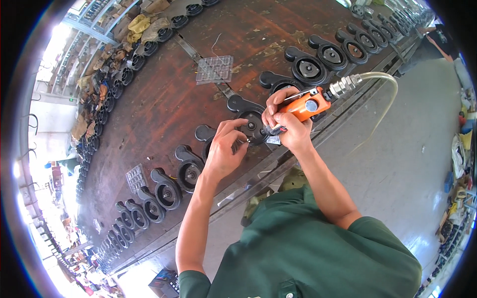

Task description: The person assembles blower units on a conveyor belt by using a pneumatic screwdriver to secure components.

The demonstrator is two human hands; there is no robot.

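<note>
My right hand (296, 133) is wrapped around an orange air-powered driver (301, 109), its metal coupling and pale hose leading off to the right. The driver's dark nose points down and left at a round black housing (241, 104) on the bench. At this housing's left side is my left hand (225, 148), fingers bent and the index finger reaching over its rim. A tiny shiny bit shows at the left fingertips; what they pinch is too small to make out. Both hands partly cover the housing.
Similar black housings (330, 55) stand in a long row along the near edge of the brown bench (149, 99), with another row along its far side. Two clear compartment trays (214, 69) lie on the bench. The air hose (395, 94) loops over the grey floor (392, 164).
</note>
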